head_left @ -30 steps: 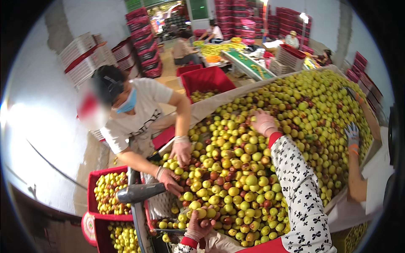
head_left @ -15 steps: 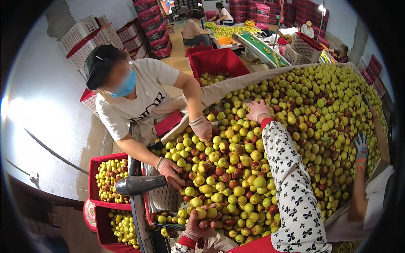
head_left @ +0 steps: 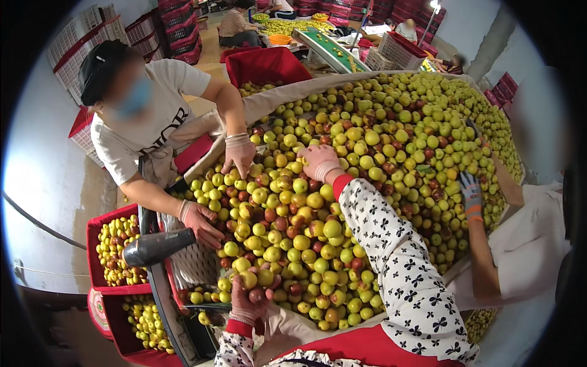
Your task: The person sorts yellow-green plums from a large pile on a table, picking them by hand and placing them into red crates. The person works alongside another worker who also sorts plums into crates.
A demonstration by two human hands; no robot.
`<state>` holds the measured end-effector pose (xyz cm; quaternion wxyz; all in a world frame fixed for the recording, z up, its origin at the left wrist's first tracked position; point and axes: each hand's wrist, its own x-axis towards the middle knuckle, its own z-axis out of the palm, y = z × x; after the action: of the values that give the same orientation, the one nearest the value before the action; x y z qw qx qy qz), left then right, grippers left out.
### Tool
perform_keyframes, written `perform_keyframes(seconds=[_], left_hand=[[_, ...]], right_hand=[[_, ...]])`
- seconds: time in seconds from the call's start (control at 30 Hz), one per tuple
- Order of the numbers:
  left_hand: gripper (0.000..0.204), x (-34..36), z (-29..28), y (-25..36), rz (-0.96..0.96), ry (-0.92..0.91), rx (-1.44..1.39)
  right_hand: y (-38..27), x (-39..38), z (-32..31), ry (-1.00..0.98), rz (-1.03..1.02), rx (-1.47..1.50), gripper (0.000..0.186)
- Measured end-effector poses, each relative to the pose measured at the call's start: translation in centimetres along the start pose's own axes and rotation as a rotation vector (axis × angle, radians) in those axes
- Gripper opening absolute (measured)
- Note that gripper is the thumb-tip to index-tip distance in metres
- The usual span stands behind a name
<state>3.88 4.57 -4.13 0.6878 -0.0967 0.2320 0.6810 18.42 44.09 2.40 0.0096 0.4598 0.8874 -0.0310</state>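
A big heap of small green, yellow and red fruits (head_left: 367, 159) fills a cloth-lined sorting table. My right hand (head_left: 319, 161), in a pinkish glove, rests palm down on the fruits near the middle of the heap; its sleeve is white with black bows. My left hand (head_left: 249, 300) is at the near left edge of the heap, fingers curled around a few fruits. A person in a white shirt and black cap stands to the left, with one gloved hand (head_left: 239, 154) and the other gloved hand (head_left: 202, 224) on the fruits.
Red crates (head_left: 104, 229) with sorted fruits stand at the lower left, beside a dark metal bar (head_left: 160, 246). Another person's gloved hand (head_left: 471, 194) reaches in from the right. Stacked red and white crates and a green conveyor (head_left: 330, 52) stand at the back.
My right hand has slid slightly left and nearer on the heap. The person on the left has moved one hand further up the pile. My left hand stays at the near edge.
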Motion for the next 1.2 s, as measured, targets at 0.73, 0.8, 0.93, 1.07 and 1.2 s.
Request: perform_keyframes(seconds=[0.73, 0.8, 0.93, 1.07, 1.2], left_hand=[[0.053, 0.5, 1.4, 1.4, -0.483, -0.057, -0.123], [0.054, 0.6, 1.0, 1.2, -0.470, -0.050, -0.143], [0.059, 0.3, 1.2, 1.7, -0.414, -0.057, -0.102], [0.060, 0.4, 1.8, 1.3, -0.475, -0.050, -0.167], [0.058, -0.3, 2.0, 1.4, -0.495, -0.140, -0.177]], right_hand=[[-12.7, -17.8, -3.2, -0.134, 0.215, -0.060, 0.031], [-13.5, -16.4, -3.3, -0.267, 0.342, -0.126, 0.029], [-15.3, -15.9, -4.0, -0.316, 0.291, -0.073, 0.035], [-15.0, -18.1, -4.7, -0.303, 0.237, 0.118, 0.050], [-15.5, -21.5, -3.1, 0.020, 0.012, 0.615, 0.048]])
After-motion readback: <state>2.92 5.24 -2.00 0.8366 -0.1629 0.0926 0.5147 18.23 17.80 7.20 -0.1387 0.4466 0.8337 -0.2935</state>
